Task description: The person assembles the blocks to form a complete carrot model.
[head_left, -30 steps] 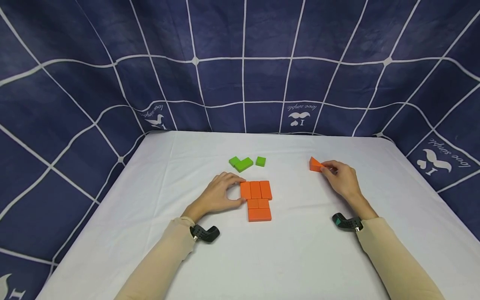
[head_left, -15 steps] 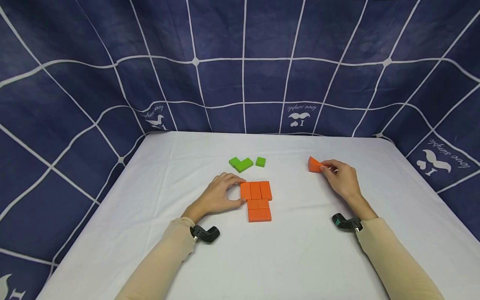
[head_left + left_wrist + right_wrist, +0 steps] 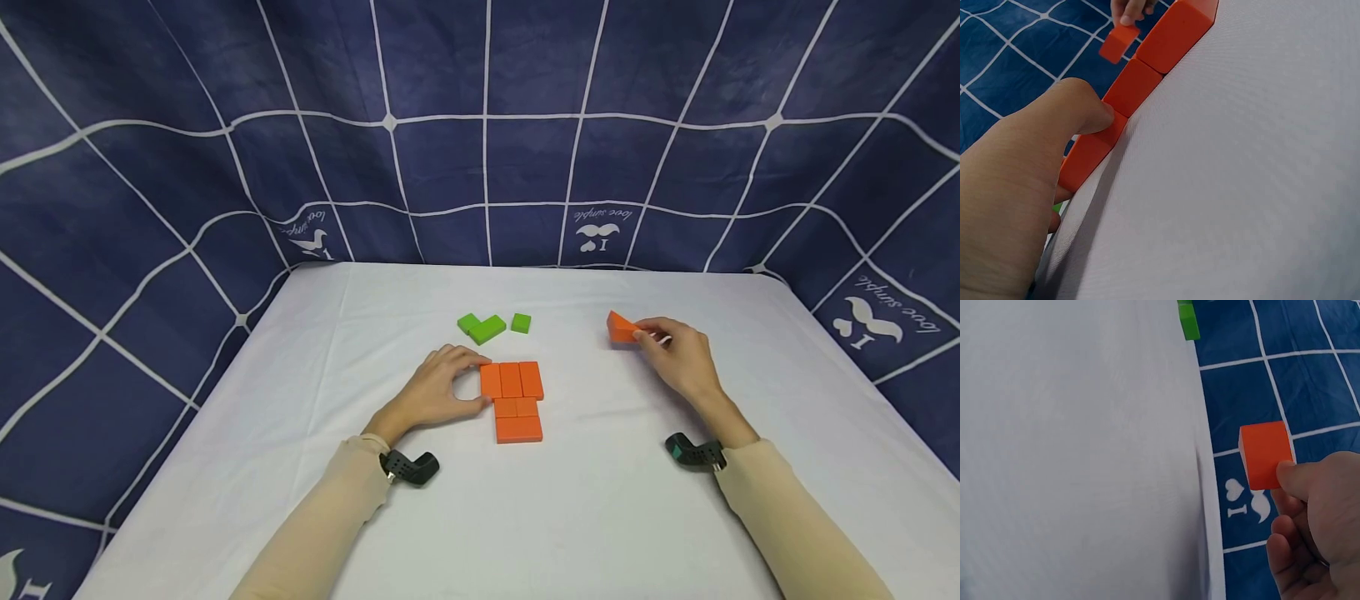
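Orange blocks lie flat and side by side on the white tablecloth: three upright pieces in a row, two small pieces below them, and a wider piece nearest me. My left hand pinches the leftmost orange block between thumb and fingers at its near and far ends. In the left wrist view the thumb presses on its end. My right hand pinches an orange triangular block by one corner, off to the right. In the right wrist view this orange block appears raised above the cloth.
Beyond the orange blocks lie green blocks: a longer one touching a small one, and a separate small one. A dark blue curtain with white lines surrounds the table's back and sides.
My right hand has moved the orange triangular block slightly left and lifted it a little, with a slight turn. The left hand and the other blocks have stayed in place.
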`<state>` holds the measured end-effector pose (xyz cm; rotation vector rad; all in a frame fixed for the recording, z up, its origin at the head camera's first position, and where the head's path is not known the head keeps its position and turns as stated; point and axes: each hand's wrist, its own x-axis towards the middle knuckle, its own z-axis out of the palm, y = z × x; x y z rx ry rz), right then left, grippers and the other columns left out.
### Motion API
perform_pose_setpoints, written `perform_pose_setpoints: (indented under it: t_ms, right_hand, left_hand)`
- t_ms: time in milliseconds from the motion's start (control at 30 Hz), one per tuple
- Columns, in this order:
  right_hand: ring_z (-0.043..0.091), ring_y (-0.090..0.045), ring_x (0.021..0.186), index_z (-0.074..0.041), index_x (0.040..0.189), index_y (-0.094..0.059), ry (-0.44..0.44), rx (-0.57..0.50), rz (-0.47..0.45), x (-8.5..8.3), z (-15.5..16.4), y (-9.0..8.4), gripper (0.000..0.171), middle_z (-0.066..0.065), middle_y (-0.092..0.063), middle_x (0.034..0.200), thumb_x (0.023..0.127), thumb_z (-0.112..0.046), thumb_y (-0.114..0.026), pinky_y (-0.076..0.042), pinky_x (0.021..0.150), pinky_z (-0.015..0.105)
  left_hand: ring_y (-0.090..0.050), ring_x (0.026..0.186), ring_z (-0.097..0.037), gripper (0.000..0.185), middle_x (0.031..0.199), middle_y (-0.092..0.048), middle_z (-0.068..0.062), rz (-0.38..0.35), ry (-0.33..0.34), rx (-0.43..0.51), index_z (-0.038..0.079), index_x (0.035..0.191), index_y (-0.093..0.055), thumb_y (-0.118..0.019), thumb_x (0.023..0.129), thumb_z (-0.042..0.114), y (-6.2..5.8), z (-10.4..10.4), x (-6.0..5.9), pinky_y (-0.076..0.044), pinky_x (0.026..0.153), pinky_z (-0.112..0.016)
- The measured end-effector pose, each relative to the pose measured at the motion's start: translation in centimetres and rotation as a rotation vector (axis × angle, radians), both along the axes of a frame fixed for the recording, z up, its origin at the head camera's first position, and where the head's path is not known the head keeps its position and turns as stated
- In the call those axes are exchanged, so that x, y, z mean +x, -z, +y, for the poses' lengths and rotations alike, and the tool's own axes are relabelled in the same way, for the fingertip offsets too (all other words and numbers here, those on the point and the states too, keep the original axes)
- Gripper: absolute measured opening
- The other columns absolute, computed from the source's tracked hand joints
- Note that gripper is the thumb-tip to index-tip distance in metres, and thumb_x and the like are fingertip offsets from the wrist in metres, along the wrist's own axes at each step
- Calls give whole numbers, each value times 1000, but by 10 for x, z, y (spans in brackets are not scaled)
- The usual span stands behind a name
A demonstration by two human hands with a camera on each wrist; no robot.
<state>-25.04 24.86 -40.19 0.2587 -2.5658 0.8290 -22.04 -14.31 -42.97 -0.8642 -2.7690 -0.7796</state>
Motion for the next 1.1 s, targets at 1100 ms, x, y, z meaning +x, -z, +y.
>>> perform_pose_setpoints:
  t_ms: [1100]
  right_hand:
    - [9,-56,80,-19,103,-73,-299,15,51,43,-54,-30,17,-7,-69,90,86,-19,-72,-50,70,36]
  left_hand:
    - [-47,116,-11,56,125,-57,7,-24,-4,-1,27,127,-61,-70,76,49,0,0,1,-37,100,-38]
